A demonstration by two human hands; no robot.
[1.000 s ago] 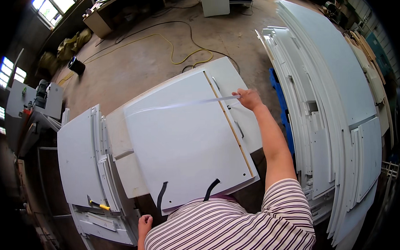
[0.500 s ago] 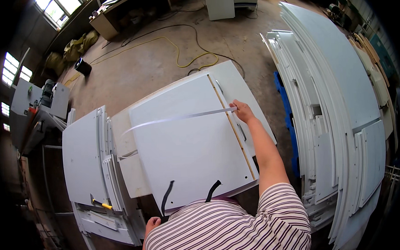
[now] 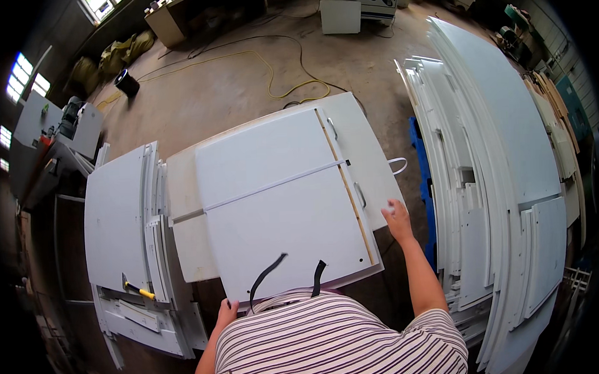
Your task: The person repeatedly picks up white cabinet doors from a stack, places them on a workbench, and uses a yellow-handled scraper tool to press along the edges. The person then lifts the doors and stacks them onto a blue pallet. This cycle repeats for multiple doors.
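A white strap (image 3: pixel 276 184) lies taut across the stacked white panels (image 3: pixel 281 220), a small dark piece on it near their right edge. Beyond the right side of the pale board underneath (image 3: pixel 370 138), a white strap loop (image 3: pixel 398 165) sticks out. Just below that loop, my right hand (image 3: pixel 398 222) is by the board's edge with fingers apart; a pale spot at the fingertips is too small to name. My left hand (image 3: pixel 229 312) is curled closed low beside the near left corner; what it holds, if anything, is hidden. Two metal handles (image 3: pixel 360 195) show along the right.
Panel stacks stand at left (image 3: pixel 116 220) and right (image 3: pixel 509 133), the right one by a blue pallet (image 3: pixel 422 176). A yellow-handled tool (image 3: pixel 142 291) lies on the left stack. A yellow hose (image 3: pixel 269 76) and a black bucket (image 3: pixel 126 82) are on the floor beyond.
The strap, held above the panels by my right hand before, now lies flat across them. My right hand has let go there and moved nearer, to the right edge. The loop has appeared there.
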